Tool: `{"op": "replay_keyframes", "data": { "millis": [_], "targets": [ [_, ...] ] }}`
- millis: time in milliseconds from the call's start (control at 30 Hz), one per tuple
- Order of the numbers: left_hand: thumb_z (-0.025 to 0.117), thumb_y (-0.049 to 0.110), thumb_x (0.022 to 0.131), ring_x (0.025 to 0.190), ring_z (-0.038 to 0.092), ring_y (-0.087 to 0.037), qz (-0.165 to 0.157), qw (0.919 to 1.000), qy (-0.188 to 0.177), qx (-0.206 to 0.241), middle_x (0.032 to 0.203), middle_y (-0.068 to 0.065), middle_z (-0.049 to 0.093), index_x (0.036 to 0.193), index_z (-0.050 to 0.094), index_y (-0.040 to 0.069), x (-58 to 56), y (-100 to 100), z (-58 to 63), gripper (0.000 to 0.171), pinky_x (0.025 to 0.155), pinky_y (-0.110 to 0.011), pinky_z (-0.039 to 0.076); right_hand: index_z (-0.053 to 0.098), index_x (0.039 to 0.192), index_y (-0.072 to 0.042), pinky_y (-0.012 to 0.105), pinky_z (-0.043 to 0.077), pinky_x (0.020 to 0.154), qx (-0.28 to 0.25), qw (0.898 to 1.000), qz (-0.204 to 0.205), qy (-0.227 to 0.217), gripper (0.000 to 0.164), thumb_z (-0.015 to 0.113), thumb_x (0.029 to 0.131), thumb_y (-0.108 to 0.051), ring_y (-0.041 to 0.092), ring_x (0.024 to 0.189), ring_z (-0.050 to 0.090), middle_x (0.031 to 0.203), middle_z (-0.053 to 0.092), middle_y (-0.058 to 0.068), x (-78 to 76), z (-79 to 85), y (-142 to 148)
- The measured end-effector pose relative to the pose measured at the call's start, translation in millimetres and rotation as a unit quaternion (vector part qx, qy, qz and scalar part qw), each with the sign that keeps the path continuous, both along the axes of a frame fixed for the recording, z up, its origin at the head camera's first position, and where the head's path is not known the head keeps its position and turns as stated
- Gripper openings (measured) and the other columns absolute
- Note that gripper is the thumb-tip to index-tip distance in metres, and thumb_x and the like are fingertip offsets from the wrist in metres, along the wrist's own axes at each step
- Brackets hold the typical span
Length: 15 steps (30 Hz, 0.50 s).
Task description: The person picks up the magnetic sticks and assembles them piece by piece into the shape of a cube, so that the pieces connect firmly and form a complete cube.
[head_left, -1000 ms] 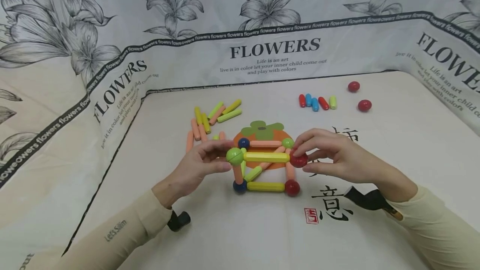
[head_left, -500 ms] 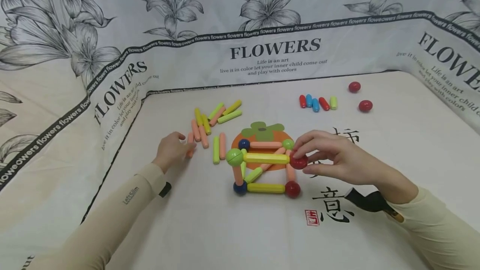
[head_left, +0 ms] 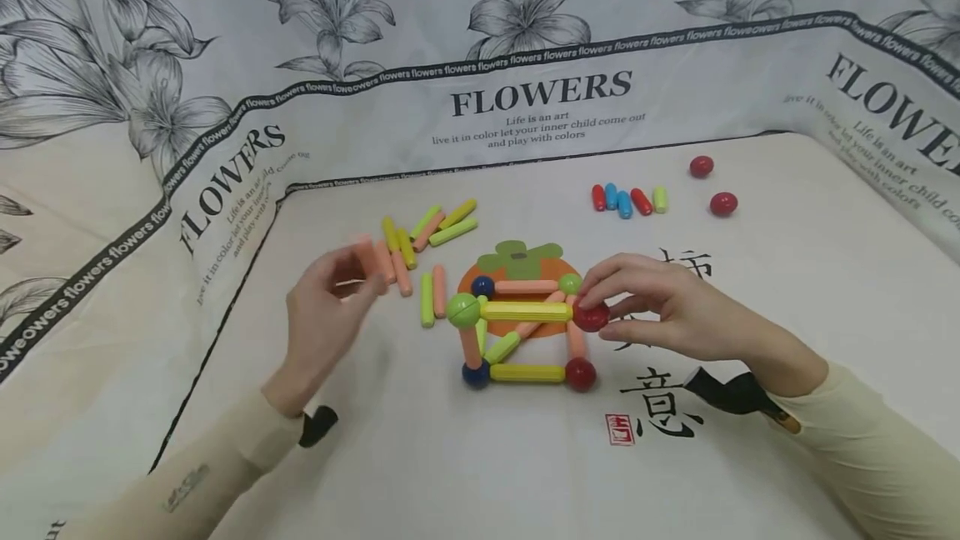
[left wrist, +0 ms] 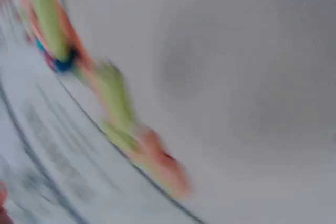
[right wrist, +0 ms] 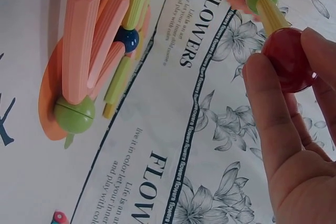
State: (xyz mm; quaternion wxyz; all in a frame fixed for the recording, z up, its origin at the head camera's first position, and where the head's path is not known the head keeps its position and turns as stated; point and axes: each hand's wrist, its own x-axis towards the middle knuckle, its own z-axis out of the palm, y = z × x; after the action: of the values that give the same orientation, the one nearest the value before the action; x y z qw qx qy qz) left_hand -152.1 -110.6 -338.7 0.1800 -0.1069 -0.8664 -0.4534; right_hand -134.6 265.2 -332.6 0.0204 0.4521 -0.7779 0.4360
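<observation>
My right hand (head_left: 660, 307) pinches a red ball (right wrist: 289, 61) between thumb and fingers. From that ball a yellow rod (head_left: 525, 312) runs left to a green ball (head_left: 463, 310). These belong to a frame of toy building rods and balls, with blue balls (head_left: 476, 373) and another red ball (head_left: 581, 374) at lower corners. A diagonal of pink and green rods (head_left: 504, 347) crosses inside it. Left of the frame, my left hand (head_left: 330, 315) pinches a blurred pink rod (head_left: 367, 257) between thumb and fingers. The left wrist view is heavily blurred.
Loose yellow, green and pink rods (head_left: 453, 231) lie behind the left hand. Two more, a green rod (head_left: 427, 300) and a pink rod (head_left: 439, 292), sit beside the frame. Short coloured rods (head_left: 625, 204) and two red balls (head_left: 723, 204) are at the back right.
My left hand has left the frame's green ball, moved left to the loose rods and picked up a pink rod. The right hand keeps its hold on the red ball.
</observation>
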Motion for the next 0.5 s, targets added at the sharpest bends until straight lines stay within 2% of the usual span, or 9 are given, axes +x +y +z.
{"op": "replay_keyframes", "data": {
  "millis": [33, 67, 100, 133, 200, 300, 367, 433, 500],
  "targets": [
    [0.071, 0.007, 0.087, 0.089, 0.064, -0.013, -0.049, 0.9963, 0.07, -0.007, 0.103, -0.007, 0.071, 0.114, 0.066, 0.004, 14.9, 14, 0.4, 0.028, 0.077, -0.016, 0.054, 0.066, 0.118, -0.012, 0.022, 0.058, 0.083, 0.0, 1.0, -0.003, 0.001, 0.042, 0.073, 0.081, 0.008, 0.003, 0.109, 0.059, 0.121, 0.059, 0.005, 0.2, 0.8, 1],
    [0.073, 0.005, 0.085, 0.087, 0.066, -0.013, -0.102, 0.988, 0.114, -0.015, 0.099, -0.006, 0.072, 0.11, 0.067, 0.004, 29.5, 28, 0.2, 0.026, 0.077, -0.017, 0.055, 0.066, 0.118, -0.012, 0.022, 0.058, 0.083, -0.001, 1.0, -0.005, 0.0, 0.043, 0.073, 0.081, 0.008, 0.003, 0.109, 0.059, 0.121, 0.059, 0.004, 0.3, 1.3, 2],
    [0.075, 0.005, 0.084, 0.086, 0.066, -0.012, -0.154, 0.9791, 0.13, -0.025, 0.097, -0.005, 0.072, 0.108, 0.068, 0.005, 42.9, 42, -0.6, 0.025, 0.077, -0.019, 0.056, 0.066, 0.118, -0.012, 0.022, 0.058, 0.083, -0.002, 1.0, -0.007, 0.0, 0.043, 0.073, 0.081, 0.008, 0.004, 0.108, 0.059, 0.121, 0.059, 0.003, 0.5, 1.6, 3],
    [0.077, 0.006, 0.083, 0.085, 0.066, -0.01, -0.198, 0.9717, 0.124, -0.035, 0.095, -0.004, 0.073, 0.107, 0.069, 0.006, 54.3, 56, -1.6, 0.025, 0.076, -0.02, 0.056, 0.066, 0.118, -0.012, 0.023, 0.058, 0.083, -0.004, 1.0, -0.008, 0.001, 0.043, 0.073, 0.081, 0.008, 0.004, 0.108, 0.059, 0.121, 0.06, 0.003, 0.7, 1.7, 3],
    [0.078, 0.011, 0.084, 0.084, 0.065, -0.005, -0.25, 0.9661, 0.046, -0.044, 0.094, 0.0, 0.073, 0.108, 0.07, 0.01, 69.3, 83, -5.3, 0.025, 0.075, -0.019, 0.056, 0.066, 0.118, -0.012, 0.024, 0.058, 0.083, -0.007, 1.0, -0.009, 0.0, 0.043, 0.072, 0.081, 0.009, 0.005, 0.108, 0.059, 0.121, 0.06, 0.001, 1.0, 1.1, 4],
    [0.078, 0.019, 0.085, 0.084, 0.062, 0.001, -0.238, 0.9644, -0.103, -0.054, 0.094, 0.005, 0.072, 0.111, 0.071, 0.015, 73.0, 114, -13.1, 0.027, 0.075, -0.015, 0.054, 0.066, 0.118, -0.012, 0.024, 0.058, 0.084, -0.012, 1.0, -0.008, -0.003, 0.042, 0.072, 0.082, 0.009, 0.005, 0.108, 0.06, 0.121, 0.06, 0.001, 1.8, -0.7, 3],
    [0.078, 0.02, 0.085, 0.082, 0.06, 0.001, -0.217, 0.9612, -0.163, -0.048, 0.094, 0.006, 0.071, 0.111, 0.072, 0.015, 67.9, 129, -19.0, 0.027, 0.073, -0.014, 0.052, 0.066, 0.118, -0.012, 0.024, 0.058, 0.084, -0.012, 1.0, -0.005, -0.003, 0.041, 0.072, 0.082, 0.009, 0.005, 0.109, 0.06, 0.121, 0.06, 0.002, 2.1, -1.6, 2],
    [0.078, 0.021, 0.085, 0.08, 0.059, 0.0, -0.198, 0.9611, -0.187, -0.041, 0.095, 0.007, 0.072, 0.11, 0.073, 0.016, 62.8, 140, -24.0, 0.026, 0.07, -0.015, 0.051, 0.066, 0.118, -0.012, 0.025, 0.058, 0.084, -0.009, 1.0, -0.003, 0.0, 0.041, 0.072, 0.082, 0.008, 0.005, 0.109, 0.06, 0.121, 0.061, 0.003, 2.1, -1.1, 2],
    [0.078, 0.021, 0.085, 0.078, 0.058, 0.0, -0.185, 0.9641, -0.188, -0.032, 0.096, 0.007, 0.072, 0.109, 0.073, 0.015, 59.0, 148, -28.3, 0.025, 0.069, -0.015, 0.049, 0.066, 0.117, -0.013, 0.026, 0.058, 0.084, -0.006, 1.0, 0.001, 0.004, 0.041, 0.072, 0.082, 0.008, 0.005, 0.109, 0.06, 0.121, 0.061, 0.002, 1.8, 0.9, 1]
  ]
}}
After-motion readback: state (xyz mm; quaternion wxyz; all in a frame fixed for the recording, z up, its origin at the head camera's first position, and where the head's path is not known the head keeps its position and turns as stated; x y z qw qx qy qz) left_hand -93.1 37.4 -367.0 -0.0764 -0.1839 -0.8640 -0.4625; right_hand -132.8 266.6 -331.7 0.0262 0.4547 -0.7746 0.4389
